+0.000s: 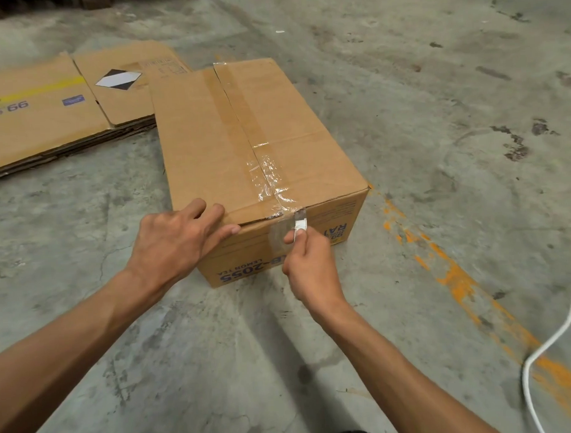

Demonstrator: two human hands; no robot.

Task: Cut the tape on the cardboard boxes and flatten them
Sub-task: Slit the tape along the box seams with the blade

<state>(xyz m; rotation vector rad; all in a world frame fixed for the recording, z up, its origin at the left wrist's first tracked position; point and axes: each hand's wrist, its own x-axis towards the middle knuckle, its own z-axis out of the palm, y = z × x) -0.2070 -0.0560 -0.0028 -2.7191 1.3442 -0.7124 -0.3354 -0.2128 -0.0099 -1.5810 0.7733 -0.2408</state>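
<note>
— Where was the job? The brown taped cardboard box (242, 146) sat on the concrete floor (436, 111).

— Cutting. The right hand (307, 267) pinched a small white cutter (300, 224) at the clear tape (269, 174); the left hand (177, 237) pressed flat. Next, probably a slice along the seam.

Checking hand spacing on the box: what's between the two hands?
In the head view, the near top edge of the box with clear tape folded over it lies between the left hand and right hand, which pinches a small white cutter.
</note>
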